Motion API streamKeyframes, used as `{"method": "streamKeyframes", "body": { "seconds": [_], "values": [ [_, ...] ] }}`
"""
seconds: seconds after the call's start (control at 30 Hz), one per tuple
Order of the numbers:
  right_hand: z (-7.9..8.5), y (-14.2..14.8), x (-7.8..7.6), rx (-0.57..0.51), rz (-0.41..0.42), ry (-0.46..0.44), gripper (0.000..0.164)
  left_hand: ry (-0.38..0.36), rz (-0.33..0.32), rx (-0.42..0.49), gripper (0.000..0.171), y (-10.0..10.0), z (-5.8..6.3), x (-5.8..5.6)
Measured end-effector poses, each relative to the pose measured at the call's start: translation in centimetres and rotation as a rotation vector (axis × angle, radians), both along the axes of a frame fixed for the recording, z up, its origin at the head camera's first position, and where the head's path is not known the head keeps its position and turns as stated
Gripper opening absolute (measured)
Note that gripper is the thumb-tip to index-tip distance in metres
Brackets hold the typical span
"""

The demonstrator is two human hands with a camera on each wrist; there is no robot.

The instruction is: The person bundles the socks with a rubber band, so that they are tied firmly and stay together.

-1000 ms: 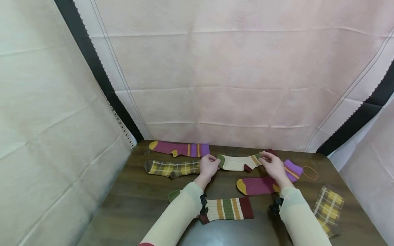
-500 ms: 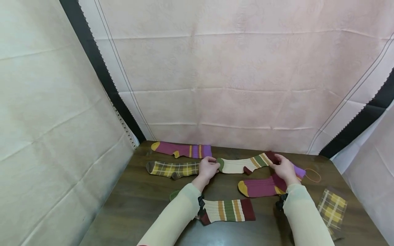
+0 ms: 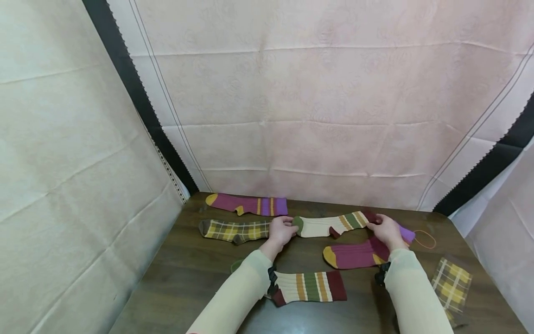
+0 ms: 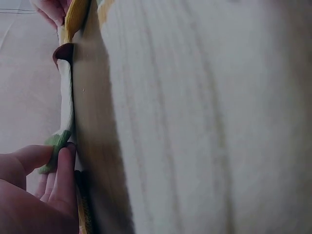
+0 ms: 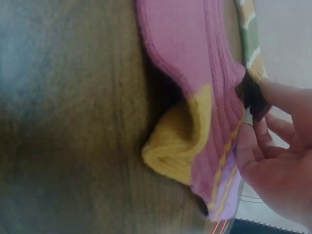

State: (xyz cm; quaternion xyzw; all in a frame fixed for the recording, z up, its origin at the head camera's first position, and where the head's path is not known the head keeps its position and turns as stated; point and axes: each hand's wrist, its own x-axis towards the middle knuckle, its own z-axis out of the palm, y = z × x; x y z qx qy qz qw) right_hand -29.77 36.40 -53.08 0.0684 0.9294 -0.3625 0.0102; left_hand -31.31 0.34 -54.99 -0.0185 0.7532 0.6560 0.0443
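Observation:
A cream sock [image 3: 319, 227] with a green toe, maroon heel and striped maroon cuff lies lengthwise between my hands at the back of the table. My left hand [image 3: 281, 231] pinches its green toe [image 4: 57, 146] between thumb and fingers. At the other end my right hand [image 3: 388, 231] pinches the maroon cuff [image 5: 255, 99]. Under the right hand and wrist lies a magenta sock [image 3: 350, 255] with yellow toe and heel, its purple cuff partly covered. A yellow plaid sock [image 3: 239, 231] extends leftward from beside my left hand.
Another magenta and purple sock [image 3: 250, 204] lies at the back left. Nearer me, a second cream striped sock [image 3: 308, 286] is partly under the left sleeve. A plaid sock [image 3: 452, 285] lies at the right, and a thin orange loop [image 3: 426, 239] by the purple cuff.
My right hand has slid right along the cream sock from its striped part to the maroon cuff, and the sock lies straighter. The left hand keeps hold of the toe.

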Motion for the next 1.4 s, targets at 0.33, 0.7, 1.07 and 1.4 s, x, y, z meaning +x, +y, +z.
{"method": "streamKeyframes", "body": {
  "seconds": [0.33, 0.7, 1.07, 1.4],
  "values": [
    [0.2, -0.4, 0.1, -0.213, -0.058, -0.034, 0.070, -0.020, 0.000, -0.029, 0.031, -0.2, -0.2, -0.1],
    [0.4, -0.5, -0.3, -0.483, -0.139, -0.069, 0.077, -0.010, -0.001, -0.036, 0.031, -0.2, -0.1, -0.3],
    [0.5, -0.7, 0.0, -0.676, -0.234, -0.085, 0.075, 0.004, 0.007, -0.054, 0.030, -0.1, 0.2, 0.1],
    [0.3, -1.2, -0.3, -0.716, -0.224, -0.023, 0.069, 0.001, 0.004, -0.052, 0.028, -0.1, 0.3, 0.2]
  ]
}}
